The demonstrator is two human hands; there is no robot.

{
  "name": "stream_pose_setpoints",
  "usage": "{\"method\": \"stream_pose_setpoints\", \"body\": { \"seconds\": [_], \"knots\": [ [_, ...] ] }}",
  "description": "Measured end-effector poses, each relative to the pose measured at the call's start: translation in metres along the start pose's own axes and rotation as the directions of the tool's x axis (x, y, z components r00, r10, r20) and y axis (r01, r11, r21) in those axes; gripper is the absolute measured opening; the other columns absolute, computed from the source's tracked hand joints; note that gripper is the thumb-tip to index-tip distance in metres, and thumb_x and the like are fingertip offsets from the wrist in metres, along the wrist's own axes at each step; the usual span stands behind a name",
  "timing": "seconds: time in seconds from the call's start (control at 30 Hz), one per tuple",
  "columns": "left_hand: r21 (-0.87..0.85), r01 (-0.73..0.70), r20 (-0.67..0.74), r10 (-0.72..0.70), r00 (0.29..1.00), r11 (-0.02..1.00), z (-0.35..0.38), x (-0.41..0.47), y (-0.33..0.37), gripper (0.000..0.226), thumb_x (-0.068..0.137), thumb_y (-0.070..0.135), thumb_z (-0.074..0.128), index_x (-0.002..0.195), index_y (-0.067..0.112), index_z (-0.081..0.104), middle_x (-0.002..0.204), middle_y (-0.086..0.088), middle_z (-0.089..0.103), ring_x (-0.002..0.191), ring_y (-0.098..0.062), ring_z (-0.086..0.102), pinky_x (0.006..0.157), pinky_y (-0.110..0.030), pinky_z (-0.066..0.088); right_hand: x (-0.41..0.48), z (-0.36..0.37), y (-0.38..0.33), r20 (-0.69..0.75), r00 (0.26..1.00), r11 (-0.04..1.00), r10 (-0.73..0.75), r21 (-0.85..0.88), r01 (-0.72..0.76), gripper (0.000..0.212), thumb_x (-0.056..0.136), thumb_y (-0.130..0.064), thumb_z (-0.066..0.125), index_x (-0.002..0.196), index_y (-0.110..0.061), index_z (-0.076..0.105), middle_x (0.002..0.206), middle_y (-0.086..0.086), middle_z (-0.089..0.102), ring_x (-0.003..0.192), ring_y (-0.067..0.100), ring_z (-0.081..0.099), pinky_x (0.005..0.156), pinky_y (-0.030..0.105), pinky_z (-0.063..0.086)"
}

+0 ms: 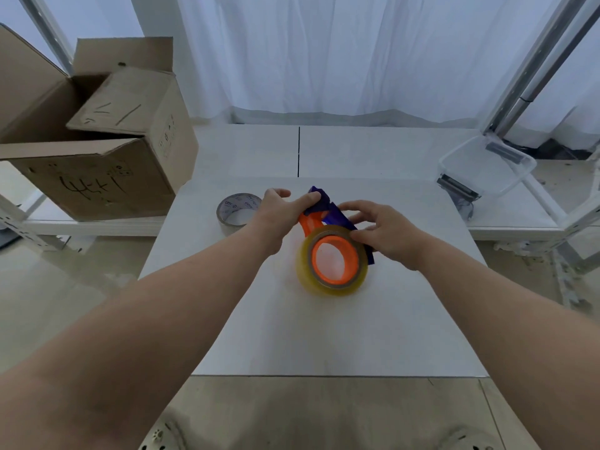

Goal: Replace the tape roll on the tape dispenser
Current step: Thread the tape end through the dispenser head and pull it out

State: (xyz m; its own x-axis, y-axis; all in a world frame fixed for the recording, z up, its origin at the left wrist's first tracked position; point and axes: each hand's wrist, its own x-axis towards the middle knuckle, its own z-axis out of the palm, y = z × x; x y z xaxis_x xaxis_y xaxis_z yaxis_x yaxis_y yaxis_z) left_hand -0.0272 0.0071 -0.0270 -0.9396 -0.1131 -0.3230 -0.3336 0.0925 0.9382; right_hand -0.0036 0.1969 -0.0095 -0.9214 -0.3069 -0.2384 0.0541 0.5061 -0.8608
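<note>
A blue and orange tape dispenser point(334, 213) lies on the white table point(324, 326), held by both hands. A full yellowish tape roll point(303, 266) sits around the dispenser's orange hub point(350, 254), facing me. My left hand point(281, 216) grips the dispenser's far blue end and orange neck. My right hand point(386, 233) holds the blue body beside the roll, thumb at the roll's upper edge. A nearly used-up tape roll point(238, 207) with a printed core lies flat on the table left of my left hand.
An open cardboard box point(97, 151) stands at the back left. A clear plastic container point(483, 167) with grey clips sits on a low shelf at the back right. White curtains hang behind; metal poles rise at the right.
</note>
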Motion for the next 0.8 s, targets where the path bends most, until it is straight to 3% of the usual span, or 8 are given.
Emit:
{"method": "stream_pose_setpoints", "body": {
  "seconds": [0.07,0.17,0.3,0.37,0.5,0.67,0.8],
  "knots": [
    [0.022,0.002,0.001,-0.002,1.0,1.0,-0.001,0.003,-0.003,0.077,0.07,0.046,0.076,0.128,0.013,0.038,0.124,-0.015,0.056,0.111,-0.027,0.058,0.101,-0.043,0.047,0.003,0.004,0.0,-0.064,0.998,1.0,-0.012,-0.014,0.011,0.043,0.088,-0.006,0.058,0.127,-0.024,0.052,0.114,0.007,0.063,0.097,0.027,0.065,0.083,0.045,0.057],
    [0.101,0.003,0.111,-0.014,0.994,0.995,-0.003,0.003,-0.005,0.082,0.073,0.044,0.074,0.136,0.01,0.033,0.13,-0.013,0.053,0.115,-0.026,0.055,0.103,-0.041,0.045,0.007,0.009,0.002,-0.128,0.991,0.998,0.045,0.039,-0.04,0.041,0.087,-0.005,0.057,0.125,-0.02,0.052,0.107,0.009,0.064,0.094,0.029,0.065,0.08,0.046,0.057],
    [0.434,0.048,0.235,-0.165,0.958,0.9,-0.005,-0.006,0.0,0.084,0.07,0.052,0.073,0.137,0.019,0.033,0.127,-0.003,0.046,0.116,-0.021,0.049,0.088,-0.035,0.049,0.017,0.012,0.004,-0.215,0.955,0.965,0.205,0.207,-0.161,0.045,0.083,0.002,0.054,0.124,-0.015,0.051,0.109,0.016,0.061,0.093,0.034,0.063,0.075,0.049,0.057],
    [0.515,0.041,0.27,-0.208,0.94,0.856,-0.007,-0.009,0.0,0.075,0.074,0.046,0.073,0.134,0.022,0.035,0.123,-0.002,0.05,0.112,-0.021,0.052,0.083,-0.035,0.051,0.02,0.014,0.002,-0.223,0.944,0.946,0.244,0.27,-0.18,0.047,0.083,0.005,0.055,0.126,-0.014,0.05,0.11,0.018,0.06,0.092,0.032,0.062,0.073,0.048,0.057],
    [0.478,-0.032,0.13,-0.035,0.991,0.878,-0.014,-0.005,-0.009,0.045,0.082,0.025,0.068,0.12,0.017,0.044,0.108,-0.013,0.061,0.098,-0.028,0.063,0.079,-0.04,0.058,0.026,0.021,-0.007,-0.236,0.947,0.942,0.22,0.304,-0.143,0.047,0.084,0.004,0.057,0.128,-0.012,0.049,0.108,0.017,0.06,0.094,0.031,0.061,0.072,0.045,0.056],
    [0.497,-0.049,0.048,0.029,0.998,0.867,-0.013,0.005,-0.013,0.035,0.084,0.025,0.065,0.113,0.014,0.049,0.11,-0.015,0.06,0.094,-0.029,0.064,0.075,-0.042,0.06,0.036,0.028,-0.012,-0.308,0.93,0.957,0.204,0.262,-0.123,0.05,0.082,0.003,0.059,0.13,-0.008,0.05,0.094,0.007,0.057,0.095,0.029,0.059,0.081,0.046,0.055],
    [0.497,-0.025,0.04,0.006,0.999,0.867,-0.007,0.009,-0.015,0.038,0.086,0.027,0.064,0.118,0.011,0.051,0.115,-0.013,0.056,0.101,-0.029,0.06,0.076,-0.041,0.059,0.041,0.026,-0.006,-0.355,0.902,0.957,0.244,0.236,-0.166,0.05,0.078,0.003,0.063,0.127,-0.002,0.053,0.118,0.013,0.054,0.108,0.031,0.057,0.088,0.046,0.054]
  ]
}}
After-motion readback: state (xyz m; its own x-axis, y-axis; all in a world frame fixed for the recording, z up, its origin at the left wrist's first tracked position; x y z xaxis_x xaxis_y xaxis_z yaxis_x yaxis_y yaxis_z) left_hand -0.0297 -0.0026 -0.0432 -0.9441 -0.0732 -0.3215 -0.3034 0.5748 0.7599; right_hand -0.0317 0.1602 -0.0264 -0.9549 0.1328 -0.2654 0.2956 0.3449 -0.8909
